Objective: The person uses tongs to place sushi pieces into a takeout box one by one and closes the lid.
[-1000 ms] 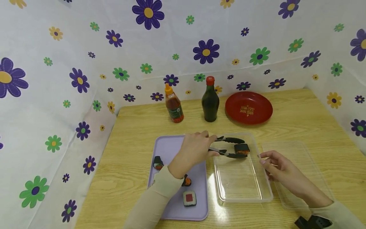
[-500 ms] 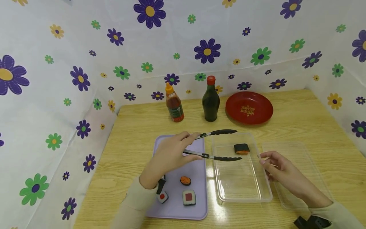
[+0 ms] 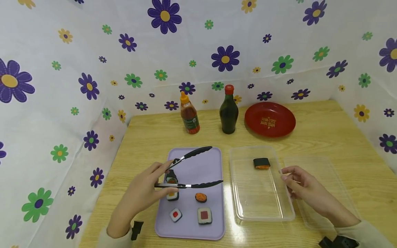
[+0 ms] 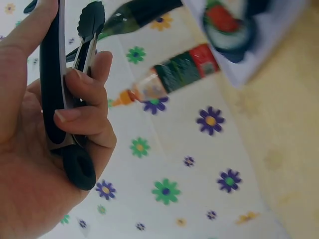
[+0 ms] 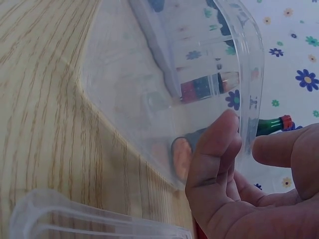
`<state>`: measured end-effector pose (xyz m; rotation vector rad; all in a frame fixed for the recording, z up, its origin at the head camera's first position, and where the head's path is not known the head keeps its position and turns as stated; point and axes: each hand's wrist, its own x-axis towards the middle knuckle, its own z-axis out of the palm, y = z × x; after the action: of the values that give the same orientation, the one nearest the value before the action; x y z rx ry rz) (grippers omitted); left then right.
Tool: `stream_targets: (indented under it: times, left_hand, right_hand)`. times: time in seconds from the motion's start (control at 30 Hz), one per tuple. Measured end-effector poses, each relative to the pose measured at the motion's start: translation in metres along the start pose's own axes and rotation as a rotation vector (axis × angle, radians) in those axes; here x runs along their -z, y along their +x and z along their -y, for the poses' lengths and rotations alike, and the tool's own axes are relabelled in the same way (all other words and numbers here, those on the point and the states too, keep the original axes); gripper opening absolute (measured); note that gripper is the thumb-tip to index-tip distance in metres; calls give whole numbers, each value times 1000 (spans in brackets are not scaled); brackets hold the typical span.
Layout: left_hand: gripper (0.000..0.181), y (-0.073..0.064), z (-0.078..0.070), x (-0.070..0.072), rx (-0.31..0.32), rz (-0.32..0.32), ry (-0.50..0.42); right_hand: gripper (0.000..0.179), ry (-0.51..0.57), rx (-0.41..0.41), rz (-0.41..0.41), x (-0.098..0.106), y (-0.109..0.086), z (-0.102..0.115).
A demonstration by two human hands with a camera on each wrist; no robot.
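My left hand grips black-tipped tongs over the left part of a lilac tray. The tongs' arms are spread, with nothing between their tips; their handle lies in my palm in the left wrist view. Several sushi pieces sit on the tray, including an orange-topped one and a square roll. The hand and tongs partly hide a dark-wrapped piece. My right hand pinches the right wall of a clear plastic container. Inside, near its far end, lies a seaweed-wrapped sushi.
A clear lid lies right of the container, partly under my right forearm. Behind stand a red sauce bottle, a dark green bottle and a red oval plate. Flower-patterned cloth encloses the table's back and sides.
The tongs have opened and released the seaweed-wrapped sushi inside the container. My left hand has carried them left, back over the tray. My right hand has stayed at the container's wall.
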<state>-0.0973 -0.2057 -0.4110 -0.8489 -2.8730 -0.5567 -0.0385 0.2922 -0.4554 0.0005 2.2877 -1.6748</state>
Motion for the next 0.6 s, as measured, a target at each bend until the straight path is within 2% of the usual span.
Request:
stream_targets:
  times: [0.27,0.43,0.6]
  left_hand:
    - [83,-37,19,-6,81,76,36]
    - [82,-48,26,-6,91,93,19]
    - [77,-52,29,-5,78,110,10]
  right_hand:
    - [44,-12,0,0,0,0,-1]
    - [42,-17,10,1,0,-1,-1]
    - [40,-17,14,-4,1,0,0]
